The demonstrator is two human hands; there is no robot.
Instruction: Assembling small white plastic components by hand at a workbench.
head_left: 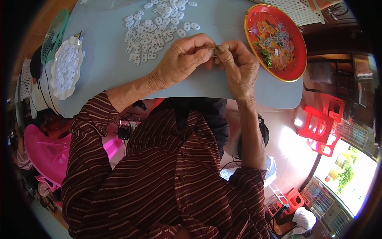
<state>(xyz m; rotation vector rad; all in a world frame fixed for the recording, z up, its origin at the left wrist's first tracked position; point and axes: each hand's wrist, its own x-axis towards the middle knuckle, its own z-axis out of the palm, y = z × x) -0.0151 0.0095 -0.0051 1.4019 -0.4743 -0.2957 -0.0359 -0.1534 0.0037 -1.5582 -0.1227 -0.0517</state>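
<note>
Above the near edge of the grey table (pixel 105 73), my two hands meet fingertip to fingertip. My left hand (pixel 184 57) is closed, thumb against forefinger, and my right hand (pixel 238 65) pinches from the other side. Between them is a tiny piece, mostly covered by the fingers and too small to name. Just beyond my left hand lie many small white plastic pieces (pixel 149 36), oval with two holes each, spread in a loose pile. To the right of my right hand, a round red tray (pixel 286 71) with a gold rim holds small grey, thin bits over a printed pattern.
A white scalloped dish (pixel 59 95) heaped with white pieces sits at the left table edge, beside a green mesh basket (pixel 49 34). A white perforated basket (pixel 304 12) stands behind the tray. Red stools (pixel 316 125) and a pink plastic chair (pixel 47 153) are nearby.
</note>
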